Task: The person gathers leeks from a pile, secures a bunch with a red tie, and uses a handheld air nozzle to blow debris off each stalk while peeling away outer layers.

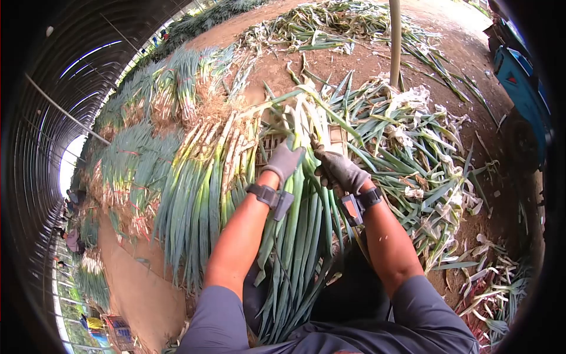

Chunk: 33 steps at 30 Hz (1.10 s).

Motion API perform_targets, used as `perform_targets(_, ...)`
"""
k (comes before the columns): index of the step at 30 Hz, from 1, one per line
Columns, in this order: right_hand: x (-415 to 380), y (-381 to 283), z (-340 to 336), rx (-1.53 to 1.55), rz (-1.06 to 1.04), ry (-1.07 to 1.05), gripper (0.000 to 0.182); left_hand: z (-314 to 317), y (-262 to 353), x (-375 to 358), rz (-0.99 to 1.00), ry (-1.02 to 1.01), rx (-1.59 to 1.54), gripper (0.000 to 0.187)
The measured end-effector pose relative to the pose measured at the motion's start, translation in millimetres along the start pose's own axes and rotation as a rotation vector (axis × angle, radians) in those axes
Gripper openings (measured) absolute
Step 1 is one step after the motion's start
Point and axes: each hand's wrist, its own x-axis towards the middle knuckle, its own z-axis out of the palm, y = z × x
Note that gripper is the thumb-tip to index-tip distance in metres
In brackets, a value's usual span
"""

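Green onions (295, 200) with long green leaves lie across my lap, their pale ends pointing away from me. My left hand (286, 160), in a grey glove, is closed around the stalks just below the pale part. Close on its right, my gloved right hand (343, 171) is closed with the fingers curled at a brownish strip of leaf (316, 143) beside the bunch. Under the pale ends, part of a slatted crate (272, 141) shows. Each wrist carries a strapped-on device.
Laid-out green onions (197, 177) stretch to my left, with tied bundles (127, 159) beyond. A heap of stripped leaves (413, 159) spreads on the right, near an upright pole (395, 47). A blue vehicle (519, 76) stands at the far right.
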Motion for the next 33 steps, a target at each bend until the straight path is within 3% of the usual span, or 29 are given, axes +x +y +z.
perform_targets(3,12,9,0,0.124,-0.101,0.145,0.047,23,-18,9,-0.013,-0.077,-0.016,0.069)
perform_targets(4,34,23,-4,0.206,-0.116,0.219,0.047,33,-18,3,0.001,0.077,-0.009,0.058)
perform_targets(6,4,-1,-3,0.044,-0.035,0.110,0.048,45,-27,6,0.046,0.045,-0.020,0.053)
perform_targets(8,2,1,5,0.066,-0.176,-0.022,0.054,47,-28,1,0.056,-0.034,-0.077,0.049)
perform_targets(9,1,-2,12,0.084,-0.186,-0.012,0.057,43,-21,-6,0.048,-0.011,-0.091,0.049)
perform_targets(10,8,-1,6,0.048,-0.050,-0.043,0.056,39,-13,-15,0.039,0.013,-0.104,0.049)
perform_targets(12,32,15,5,0.112,-0.057,0.109,0.055,41,-14,-25,0.015,0.072,0.000,0.055)
perform_targets(13,34,18,1,0.029,-0.107,0.123,0.054,38,-17,-26,-0.006,-0.039,0.072,0.053)
perform_targets(14,41,23,1,0.075,-0.196,0.076,0.052,32,-19,-29,-0.034,-0.144,0.140,0.052)
perform_targets(16,10,0,20,0.122,-0.219,0.011,0.050,28,-31,-36,0.135,-0.108,0.102,0.043)
perform_targets(18,30,13,22,0.424,-0.134,-0.243,0.045,8,-38,-47,0.179,-0.137,0.008,0.038)
perform_targets(20,35,18,29,0.445,-0.137,-0.247,0.045,-8,-68,-55,0.144,0.048,-0.005,0.033)
perform_targets(22,24,9,38,0.494,-0.147,-0.248,0.047,-47,-95,-74,-0.030,0.208,0.030,0.034)
perform_targets(24,21,11,39,0.451,-0.140,-0.193,0.050,-87,-132,-88,-0.257,0.392,0.418,0.033)
perform_targets(25,17,11,40,0.398,-0.113,-0.233,0.052,-98,-175,-90,-0.202,0.549,0.455,0.035)
perform_targets(26,8,10,45,0.346,-0.111,-0.264,0.050,-111,-202,-90,-0.224,0.577,0.658,0.036)
perform_targets(28,-6,3,53,0.087,-0.156,-0.434,0.045,-132,-217,-94,-0.342,0.534,0.773,0.047)
perform_targets(30,-8,5,66,0.113,-0.095,-0.470,0.039,-142,-239,-84,-0.397,0.493,0.796,0.055)
perform_targets(31,-7,7,73,0.145,-0.084,-0.436,0.037,-145,-253,-74,-0.491,0.432,0.576,0.071)
perform_targets(33,-5,4,77,0.107,-0.051,-0.408,0.034,-163,-253,-58,-0.564,0.242,0.533,0.080)
